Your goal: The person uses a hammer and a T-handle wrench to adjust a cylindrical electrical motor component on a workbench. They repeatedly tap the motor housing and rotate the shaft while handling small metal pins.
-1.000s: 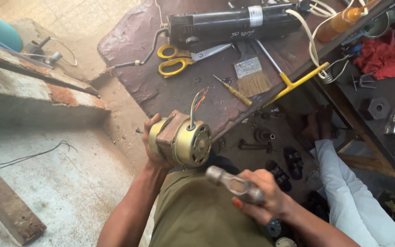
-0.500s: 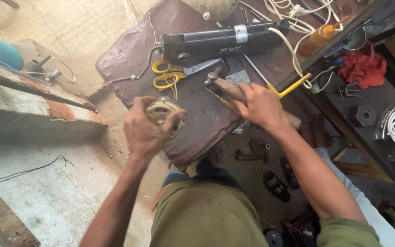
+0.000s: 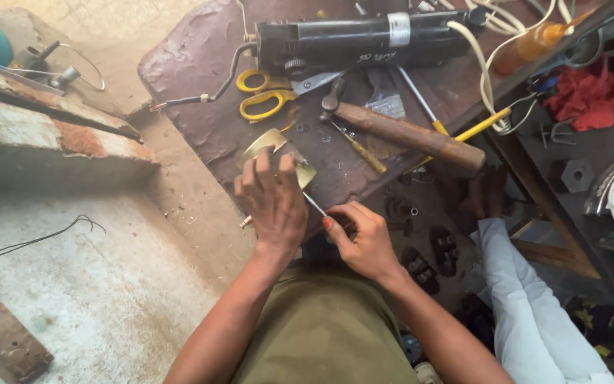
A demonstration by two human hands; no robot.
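Hands (image 3: 314, 213) on motor (image 3: 273, 151), bench edge (image 3: 364, 195).

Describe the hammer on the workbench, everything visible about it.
The hammer lies flat on the dark, stained workbench, untouched by either hand. Its thick wooden handle, brown and worn, runs down to the right; the small dark metal head points up-left, near the yellow-handled scissors. A yellow-handled screwdriver lies just below it.

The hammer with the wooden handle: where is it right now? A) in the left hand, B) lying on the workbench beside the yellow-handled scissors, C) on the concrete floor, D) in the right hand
B: the hammer lies flat on the workbench, just right of the scissors, while the left hand holds the brass-coloured motor part and the right hand pinches its thin shaft.
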